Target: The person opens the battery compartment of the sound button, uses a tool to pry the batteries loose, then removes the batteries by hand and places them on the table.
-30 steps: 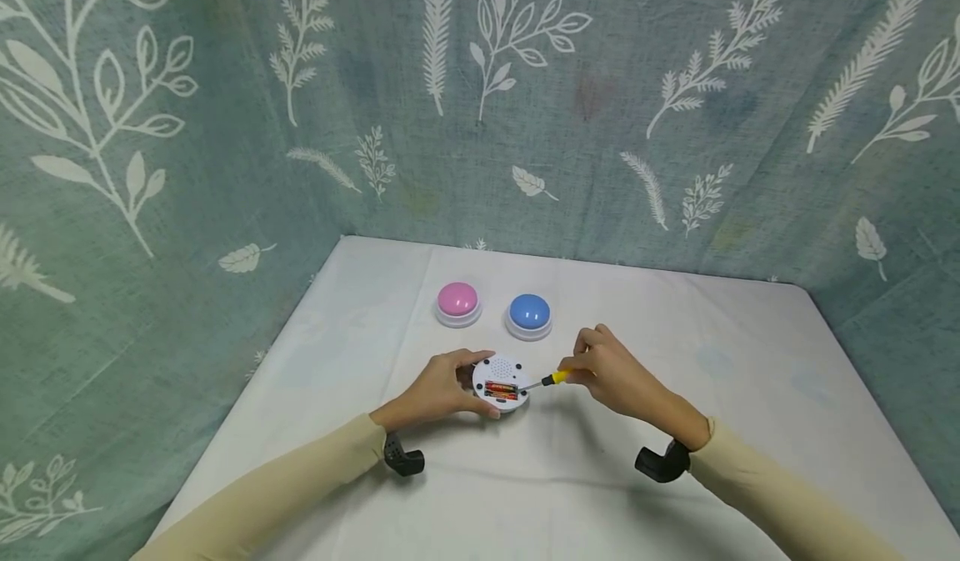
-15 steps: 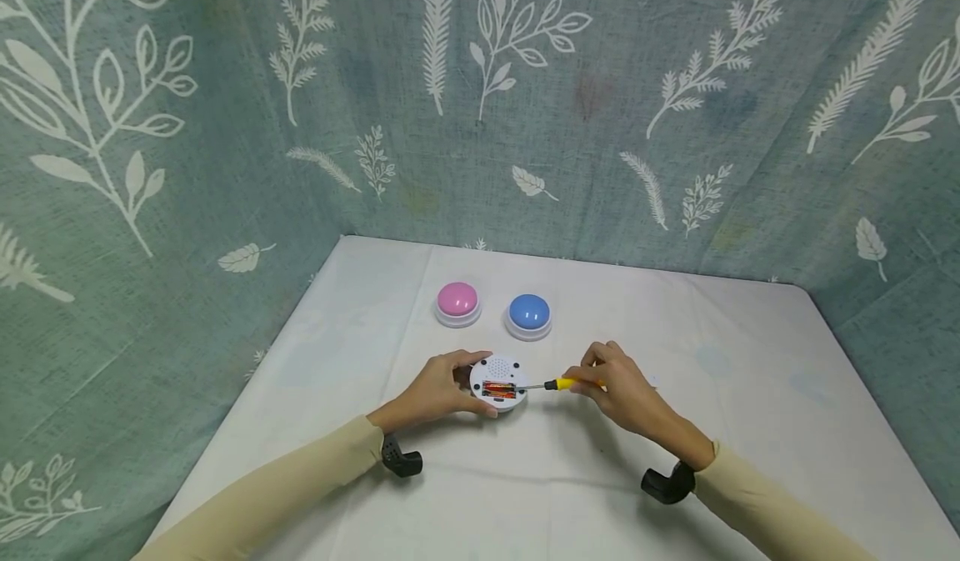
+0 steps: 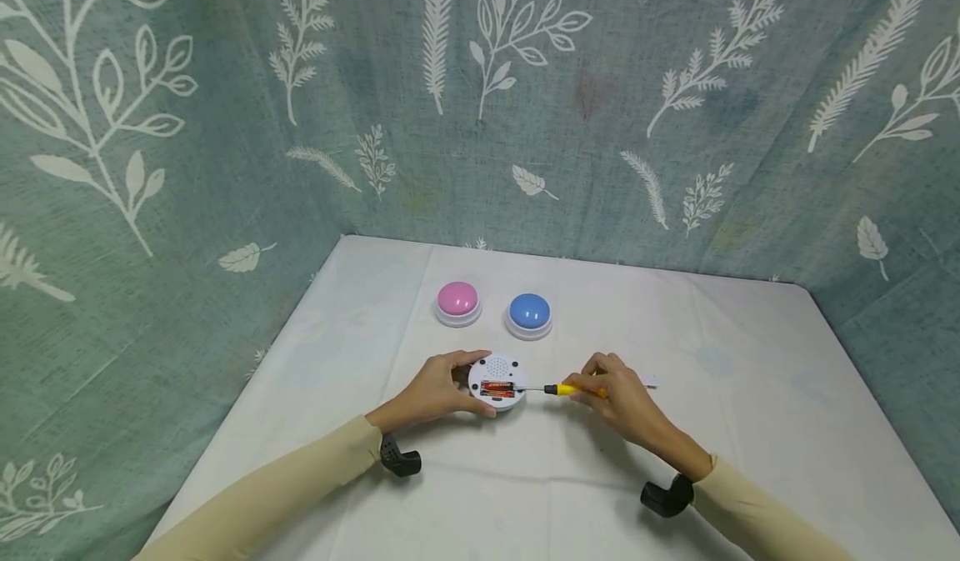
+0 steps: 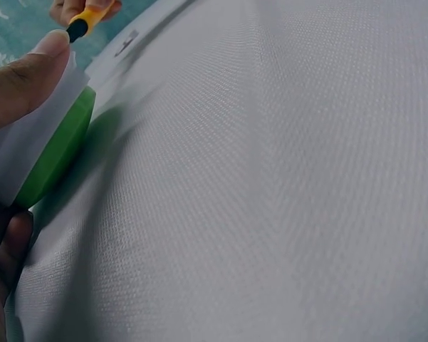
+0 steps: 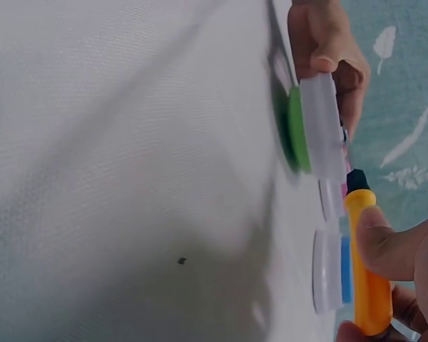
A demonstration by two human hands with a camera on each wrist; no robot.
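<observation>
My left hand (image 3: 435,390) grips a round white push-button buzzer (image 3: 497,368), its underside up and its green dome (image 5: 297,132) facing down. Red batteries (image 3: 497,389) lie in its uncovered battery compartment. The left thumb and fingers hold the buzzer from opposite sides of the rim. In my right hand (image 3: 618,398) is a yellow-handled screwdriver (image 5: 370,271), pinched at the handle and lying nearly level. Its metal shaft (image 3: 534,388) reaches to the right end of the batteries; the exact contact of the tip is too small to tell.
Behind the held buzzer stand a pink-topped buzzer (image 3: 457,300) and a blue-topped buzzer (image 3: 529,313). A small white piece (image 3: 651,382) lies just beyond the right hand. A tiny dark speck (image 5: 181,261) is on the white cloth. A patterned curtain (image 3: 525,111) hangs behind the table.
My right hand has come down and slightly to the right, laying the screwdriver flatter. The small white piece has come into view behind it. The left hand and buzzer have shifted slightly left.
</observation>
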